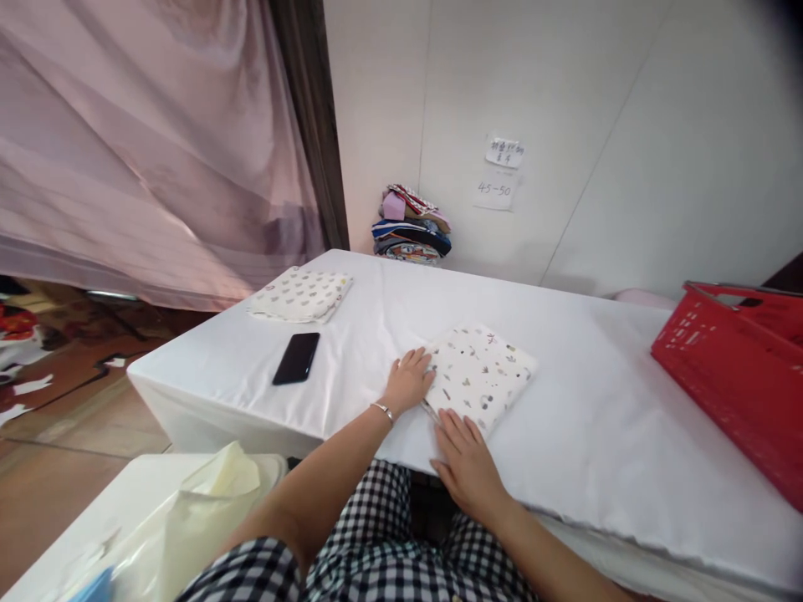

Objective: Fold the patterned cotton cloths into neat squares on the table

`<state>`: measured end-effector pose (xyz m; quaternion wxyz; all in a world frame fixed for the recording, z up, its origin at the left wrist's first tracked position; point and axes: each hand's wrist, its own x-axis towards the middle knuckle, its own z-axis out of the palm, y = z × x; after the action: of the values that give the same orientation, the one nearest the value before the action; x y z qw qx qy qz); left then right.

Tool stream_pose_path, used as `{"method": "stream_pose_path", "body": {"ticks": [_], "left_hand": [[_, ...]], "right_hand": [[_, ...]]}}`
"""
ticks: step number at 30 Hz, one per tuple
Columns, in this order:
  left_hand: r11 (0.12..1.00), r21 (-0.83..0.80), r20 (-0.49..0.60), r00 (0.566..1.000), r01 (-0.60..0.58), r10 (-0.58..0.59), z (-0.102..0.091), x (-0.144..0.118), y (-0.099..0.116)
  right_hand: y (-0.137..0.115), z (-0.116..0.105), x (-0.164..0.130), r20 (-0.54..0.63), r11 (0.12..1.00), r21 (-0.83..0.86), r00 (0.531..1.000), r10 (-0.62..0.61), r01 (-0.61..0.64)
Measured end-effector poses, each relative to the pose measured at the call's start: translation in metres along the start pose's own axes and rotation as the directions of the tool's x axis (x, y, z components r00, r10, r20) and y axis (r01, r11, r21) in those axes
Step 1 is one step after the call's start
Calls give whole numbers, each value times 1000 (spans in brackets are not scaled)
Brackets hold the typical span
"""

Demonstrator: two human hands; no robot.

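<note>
A folded white cloth [480, 376] with a small scattered print lies on the white-covered table in front of me. My left hand [409, 383] rests at its left edge, fingers stretched out and touching the fabric. At the near edge, my right hand [467, 464] lies with its fingers flat on the cloth's border. Both hands are open, and neither grips the fabric. Farther left is a second folded white cloth [304, 294] with a grey leaf-like print. Between that cloth and my left hand lies a black phone [296, 359].
A red plastic basket [733, 368] stands on the table's right side. Behind the far edge, a stack of folded fabrics [412, 226] leans near the wall. A pink curtain [156, 150] hangs at left. Beside my left arm is a pale plastic bag [201, 518] on a white surface.
</note>
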<state>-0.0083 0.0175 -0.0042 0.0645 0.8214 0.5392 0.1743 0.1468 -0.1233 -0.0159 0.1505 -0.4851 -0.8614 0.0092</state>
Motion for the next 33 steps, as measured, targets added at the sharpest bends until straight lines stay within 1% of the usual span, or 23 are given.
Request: {"method": "stream_pose_path", "body": {"ticks": [2, 6, 11, 13, 16, 18, 20, 21, 22, 24, 26, 27, 28, 29, 31, 33], "left_hand": [[1000, -2, 6, 1000, -2, 2, 0, -1, -2], [1000, -13, 40, 999, 7, -6, -7, 1, -4], [994, 38, 36, 994, 104, -105, -14, 7, -6], [989, 70, 40, 990, 133, -136, -16, 3, -5], [986, 101, 62, 988, 134, -141, -20, -14, -1], [986, 95, 128, 981, 134, -146, -27, -27, 2], [985, 87, 199, 966, 152, -167, -34, -36, 5], [984, 85, 201, 965, 154, -168, -38, -37, 8], [987, 80, 174, 973, 141, -153, -40, -36, 11], [997, 62, 68, 996, 52, -56, -42, -28, 21], [996, 44, -20, 997, -75, 76, -36, -17, 33], [992, 40, -31, 992, -121, 122, -32, -11, 38], [989, 38, -21, 989, -143, 144, -26, -5, 42], [989, 37, 3, 990, -142, 142, -19, -1, 44], [995, 31, 68, 993, -96, 94, -7, 4, 42], [998, 17, 111, 992, -61, 59, 1, 6, 36]], "right_hand": [[0, -3, -4, 3, 1000, 13, 1000, -9, 9], [1, -8, -10, -2, 998, 59, 1000, -23, 23], [10, -7, -18, 12, 998, 45, 999, -47, 47], [18, -7, -25, 7, 997, 29, 998, -67, 67], [36, -11, -42, -33, 995, 58, 997, -74, 76], [50, -17, -54, -100, 990, 136, 995, -10, 24], [61, -26, -61, -169, 964, 252, 977, 134, -89], [65, -30, -61, -192, 941, 306, 958, 211, -146], [69, -35, -59, -207, 918, 347, 939, 275, -193], [74, -41, -45, -219, 893, 377, 913, 345, -247], [77, -44, -25, -207, 900, 339, 912, 355, -273], [79, -43, -13, -191, 910, 301, 916, 352, -287], [80, -42, -3, -170, 918, 251, 920, 354, -307], [82, -39, 7, -142, 922, 197, 920, 364, -334], [86, -32, 20, -57, 908, 99, 909, 414, -407], [89, -25, 24, 23, 884, 36, 885, 465, -465]]}}
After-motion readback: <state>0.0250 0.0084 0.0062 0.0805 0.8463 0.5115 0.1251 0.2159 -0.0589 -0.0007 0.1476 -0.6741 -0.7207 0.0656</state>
